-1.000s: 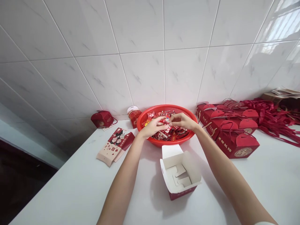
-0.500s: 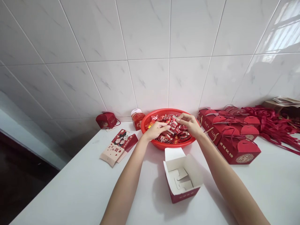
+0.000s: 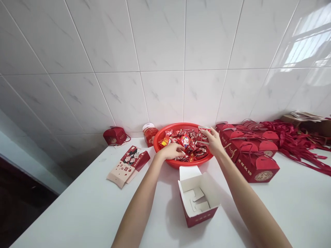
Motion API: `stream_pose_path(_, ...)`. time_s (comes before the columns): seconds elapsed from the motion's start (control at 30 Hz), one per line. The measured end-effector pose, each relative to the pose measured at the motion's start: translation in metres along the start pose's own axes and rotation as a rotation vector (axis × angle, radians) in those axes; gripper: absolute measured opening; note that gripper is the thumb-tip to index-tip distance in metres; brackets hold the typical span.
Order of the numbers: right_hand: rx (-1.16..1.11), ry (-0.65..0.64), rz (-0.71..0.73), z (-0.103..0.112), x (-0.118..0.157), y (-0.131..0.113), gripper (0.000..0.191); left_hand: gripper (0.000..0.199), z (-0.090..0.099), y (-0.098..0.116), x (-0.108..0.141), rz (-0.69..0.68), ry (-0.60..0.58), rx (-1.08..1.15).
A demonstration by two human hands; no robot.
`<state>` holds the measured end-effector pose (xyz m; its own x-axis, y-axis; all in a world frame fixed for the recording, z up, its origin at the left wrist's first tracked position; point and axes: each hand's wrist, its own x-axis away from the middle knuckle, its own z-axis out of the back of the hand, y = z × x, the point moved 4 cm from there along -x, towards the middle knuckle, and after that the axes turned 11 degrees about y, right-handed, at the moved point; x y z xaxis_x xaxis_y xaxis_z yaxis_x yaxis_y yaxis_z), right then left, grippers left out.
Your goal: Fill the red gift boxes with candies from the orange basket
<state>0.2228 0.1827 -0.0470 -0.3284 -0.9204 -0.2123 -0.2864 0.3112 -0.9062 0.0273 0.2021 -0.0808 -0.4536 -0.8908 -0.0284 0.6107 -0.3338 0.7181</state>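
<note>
A red plastic basket [image 3: 184, 124] full of wrapped candies [image 3: 184, 141] stands near the wall. My left hand [image 3: 172, 151] reaches over its front left rim, fingers curled down among the candies; what they pinch is hidden. At the basket's right side my right hand [image 3: 214, 140] pinches a red and white candy packet [image 3: 203, 135] between thumb and fingers, over the rim. Between my forearms sits an open gift box [image 3: 198, 220], dark red outside and white inside. Its back flap stands up, and interlocked bottom tabs show inside.
Several closed red gift boxes [image 3: 258, 168] with cord handles stand in rows at the right, with dark red ribbons [image 3: 287, 137] beyond. On the left lie a flattened printed carton [image 3: 129, 162] and a small red box [image 3: 115, 135]. Another box [image 3: 150, 133] touches the basket's left side.
My hands have moved apart: the left has dropped lower into the candies, and the right has drawn toward the right rim with a packet. The view has shifted slightly.
</note>
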Motion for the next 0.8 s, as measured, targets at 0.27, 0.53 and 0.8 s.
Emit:
stream_pose_path(0.27,0.083,0.055,-0.029,0.004,0.003,0.006,0.036,0.056,-0.006,0.007,-0.001,0.055,-0.236,-0.367)
stream_pose_path(0.53,0.091,0.021,-0.057,0.005,0.0,0.009,0.038,0.036,-0.017,0.014,-0.016,0.035,-0.275,-0.538)
stream_pose_path(0.8,0.081,0.009,-0.044,0.005,0.003,0.008,0.037,0.021,-0.022,0.019,-0.012,-0.008,-0.313,-0.455)
